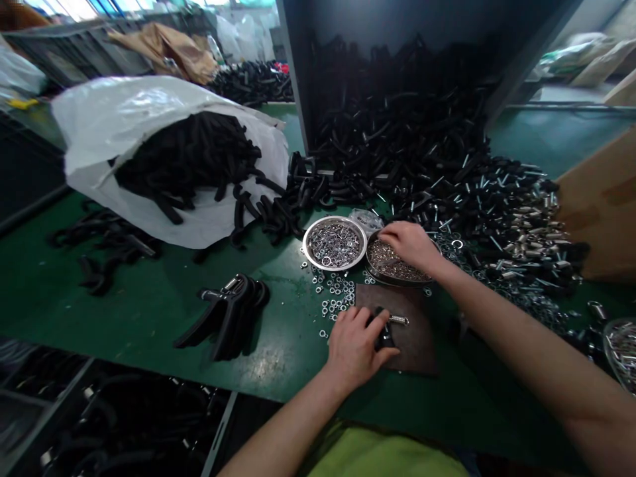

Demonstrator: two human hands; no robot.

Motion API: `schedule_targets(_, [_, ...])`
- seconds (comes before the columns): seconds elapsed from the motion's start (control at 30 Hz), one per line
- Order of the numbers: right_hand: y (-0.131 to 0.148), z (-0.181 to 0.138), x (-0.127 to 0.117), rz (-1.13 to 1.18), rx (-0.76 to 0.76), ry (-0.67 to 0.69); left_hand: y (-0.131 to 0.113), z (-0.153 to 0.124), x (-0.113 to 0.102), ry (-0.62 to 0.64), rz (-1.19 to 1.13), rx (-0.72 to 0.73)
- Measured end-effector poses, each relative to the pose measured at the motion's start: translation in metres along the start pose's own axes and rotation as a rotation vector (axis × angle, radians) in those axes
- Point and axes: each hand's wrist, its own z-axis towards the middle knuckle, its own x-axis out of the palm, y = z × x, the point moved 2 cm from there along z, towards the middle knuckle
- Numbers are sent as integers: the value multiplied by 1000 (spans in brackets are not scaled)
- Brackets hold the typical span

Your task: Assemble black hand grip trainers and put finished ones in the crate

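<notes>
On a dark brown pad (417, 344), my left hand (355, 348) is closed around a black plastic part of a hand grip exerciser (385, 338), holding it down. A coil spring (398, 320) sticks out to the right past my fingers. My right hand (410, 244) dips its pinched fingertips into a round bowl of small metal pieces (392, 264); whatever they pinch is hidden. Left of that bowl stands a silver bowl of screws and rings (335, 244). Loose metal nuts or rings (338, 291) lie scattered between the silver bowl and my left hand.
Several black hand grip exercisers (233, 315) stand grouped on the green table (293, 344) to the left. Behind them a white sack (149, 99) spills black handles. A large heap of black parts, screws and springs (477, 205) spreads right, beside a cardboard box (603, 205).
</notes>
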Motion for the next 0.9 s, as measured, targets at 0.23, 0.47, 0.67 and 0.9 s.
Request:
schedule_targets(0.23, [-3, 96, 43, -86, 137, 66, 2, 1, 1, 10, -37, -25])
schedule_targets(0.47, [-3, 102, 54, -102, 193, 85, 1, 3, -1, 26, -34, -26])
schedule_targets(0.67, [-6, 94, 43, -13, 210, -2, 0, 3, -1, 35, -35, -12])
schedule_targets(0.9, [-6, 42, 0, 177, 154, -104, 8, 9, -5, -65, -558, -305])
